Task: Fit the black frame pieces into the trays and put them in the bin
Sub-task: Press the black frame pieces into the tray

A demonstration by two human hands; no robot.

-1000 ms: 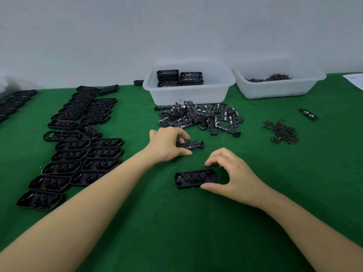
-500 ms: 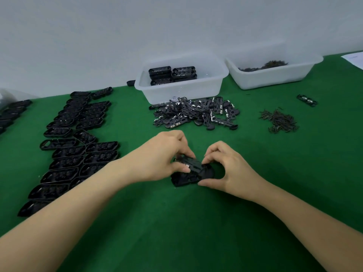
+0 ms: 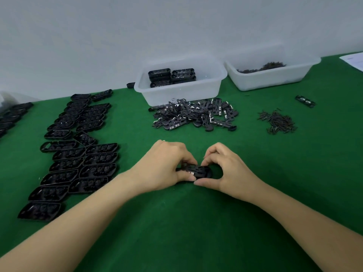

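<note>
Both hands have closed over the tray [image 3: 204, 172] at mid-desk [image 3: 176, 232]: left hand [image 3: 163, 167] and right hand [image 3: 225, 171] each grip the frame piece [image 3: 193, 168] upon it. We judge seating underway; next, even downward pressure, then the bin [image 3: 180, 89].

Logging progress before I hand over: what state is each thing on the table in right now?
Left hand: grips the frame piece and tray.
Right hand: pinches the tray's end.
Frame piece: lying on the tray, between both hands.
Tray: on the cloth, mostly hidden.
Empty trays: laid in rows, unfilled.
Loose frame pieces: heaped.
Bin: holds stacked finished trays.
Second bin: holds small dark parts.
Small dark parts pile: loose.
</note>
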